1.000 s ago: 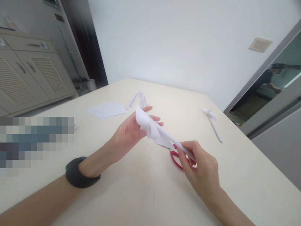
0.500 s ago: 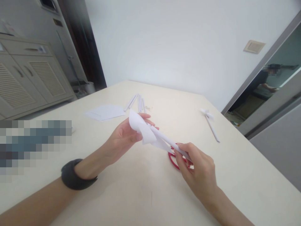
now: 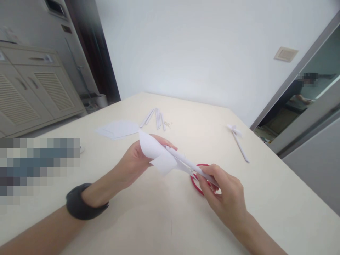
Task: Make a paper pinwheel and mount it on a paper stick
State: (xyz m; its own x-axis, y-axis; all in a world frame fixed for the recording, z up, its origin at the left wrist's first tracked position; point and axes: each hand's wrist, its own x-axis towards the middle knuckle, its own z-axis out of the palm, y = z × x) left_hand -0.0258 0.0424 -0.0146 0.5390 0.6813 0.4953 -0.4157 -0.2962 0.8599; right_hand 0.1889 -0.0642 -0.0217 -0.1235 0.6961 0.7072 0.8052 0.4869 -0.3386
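Note:
In the head view, a white paper pinwheel [image 3: 155,150] with curved vanes is fixed near the end of a rolled paper stick [image 3: 186,161]. My right hand [image 3: 225,189] pinches the lower part of this stick between thumb and fingers. Around the vanes curls my left hand [image 3: 132,161], with its fingers stretched behind the paper and its thumb mostly hidden by it. A black band circles that wrist. Beneath the right hand lie red-handled scissors [image 3: 195,184] on the table, partly covered by the hand and the paper.
Flat white paper sheets [image 3: 117,129] and several rolled paper sticks [image 3: 158,118] lie towards the back of the white table [image 3: 148,226]. Small bits [image 3: 167,124] are beside the sticks. Another paper pinwheel [image 3: 239,143] rests at right. A person [image 3: 292,92] is beyond the doorway.
The pinwheel's vanes have shifted left and slightly down and show more broadly. My left hand has moved a little left with its fingers closer together. The right hand keeps its grip.

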